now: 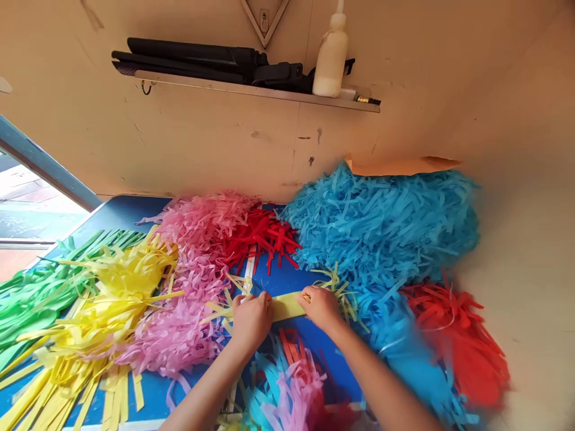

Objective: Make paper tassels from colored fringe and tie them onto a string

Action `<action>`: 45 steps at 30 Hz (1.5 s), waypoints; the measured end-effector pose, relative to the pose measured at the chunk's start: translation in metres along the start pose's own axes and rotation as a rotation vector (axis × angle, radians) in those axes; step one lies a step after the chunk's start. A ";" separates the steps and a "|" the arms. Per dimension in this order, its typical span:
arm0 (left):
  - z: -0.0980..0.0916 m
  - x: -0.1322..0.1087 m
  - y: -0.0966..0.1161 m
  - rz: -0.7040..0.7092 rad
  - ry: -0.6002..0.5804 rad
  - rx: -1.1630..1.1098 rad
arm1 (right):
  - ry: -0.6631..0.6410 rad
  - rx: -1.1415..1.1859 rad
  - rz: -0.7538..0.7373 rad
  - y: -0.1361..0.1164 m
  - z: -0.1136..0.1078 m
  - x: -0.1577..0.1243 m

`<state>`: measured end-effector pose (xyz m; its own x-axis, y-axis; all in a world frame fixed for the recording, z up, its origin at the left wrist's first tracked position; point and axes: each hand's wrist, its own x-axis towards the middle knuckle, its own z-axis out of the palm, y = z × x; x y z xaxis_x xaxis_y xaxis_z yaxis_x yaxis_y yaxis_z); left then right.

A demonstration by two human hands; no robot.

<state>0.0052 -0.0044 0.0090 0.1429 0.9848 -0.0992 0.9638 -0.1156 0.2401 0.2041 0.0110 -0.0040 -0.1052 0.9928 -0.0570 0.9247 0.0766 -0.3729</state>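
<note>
A yellow tissue paper tassel (288, 306) with fringed strips at both ends is stretched level between my two hands. My left hand (252, 317) is closed around its left part, and fringe sticks out beyond the fist. Closed on the right part is my right hand (321, 306), with more fringe spreading past it. The plain, uncut middle band shows between the hands. Just below lies a mixed bunch of pink, blue and red tissue fringe (296, 383). The blue table (287, 281) is partly visible behind the tassel.
Large blue fringe (381, 227) and red fringe (462, 341) lie on the right. Pink fringe (206, 221), dark red fringe (263, 239), yellow fringe (121, 287) and green fringe (40, 299) spread leftward. A wall shelf (256, 90) holds black tools (193, 60) and a white bottle (331, 57).
</note>
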 end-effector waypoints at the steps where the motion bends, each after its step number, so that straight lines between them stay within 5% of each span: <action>1: 0.000 0.000 0.000 0.001 0.000 0.003 | -0.002 -0.004 0.000 0.000 0.000 0.000; 11: 0.000 0.000 0.002 0.017 0.080 0.051 | 0.026 -0.051 0.026 -0.002 0.002 0.002; 15: -0.003 0.001 -0.003 0.415 0.034 0.090 | 0.136 -0.096 0.041 -0.001 -0.008 -0.003; 17: -0.007 0.003 -0.007 0.609 -0.051 0.103 | 0.141 -0.106 -0.101 0.000 -0.012 -0.007; 20: -0.014 0.001 -0.008 0.661 -0.081 0.110 | 0.009 -0.064 -0.418 0.002 -0.015 -0.013; 23: -0.018 -0.002 -0.004 0.627 -0.063 0.105 | -0.060 -0.032 -0.519 0.004 -0.014 -0.016; 29: -0.013 0.003 -0.008 0.507 -0.019 0.058 | -0.039 -0.003 -0.490 0.009 -0.011 -0.015; 45: -0.004 0.016 -0.019 0.231 0.044 -0.038 | -0.009 0.047 -0.172 0.021 -0.009 0.009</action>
<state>-0.0118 0.0143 0.0072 0.3479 0.9375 0.0045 0.8975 -0.3344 0.2876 0.2258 0.0227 -0.0041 -0.2636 0.9646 0.0027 0.8749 0.2403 -0.4206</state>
